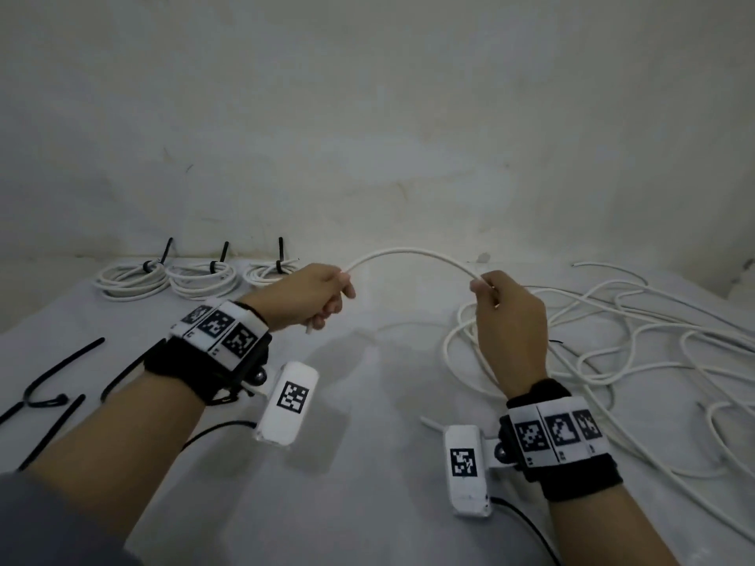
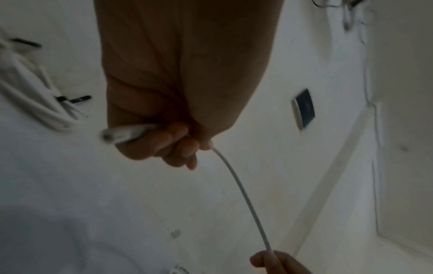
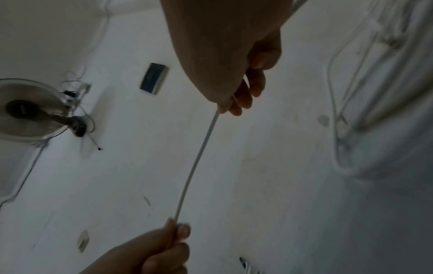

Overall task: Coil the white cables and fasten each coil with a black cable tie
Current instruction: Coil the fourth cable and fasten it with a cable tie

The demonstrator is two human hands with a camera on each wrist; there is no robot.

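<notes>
A white cable (image 1: 408, 253) arcs in the air between my two hands above the table. My left hand (image 1: 322, 294) grips it in a fist near one end, and the cut tip (image 1: 309, 330) pokes out below the fist. In the left wrist view the cable (image 2: 241, 192) runs from that fist down to the other hand. My right hand (image 1: 496, 298) pinches the cable between thumb and fingers; the cable (image 3: 199, 157) in the right wrist view stretches towards the left hand (image 3: 164, 246). Three coils (image 1: 196, 277) with black ties lie at the back left.
A tangle of loose white cables (image 1: 637, 345) spreads over the right side of the white table (image 1: 367, 504). Several loose black cable ties (image 1: 57, 386) lie at the left front. A pale wall (image 1: 367, 136) closes the back.
</notes>
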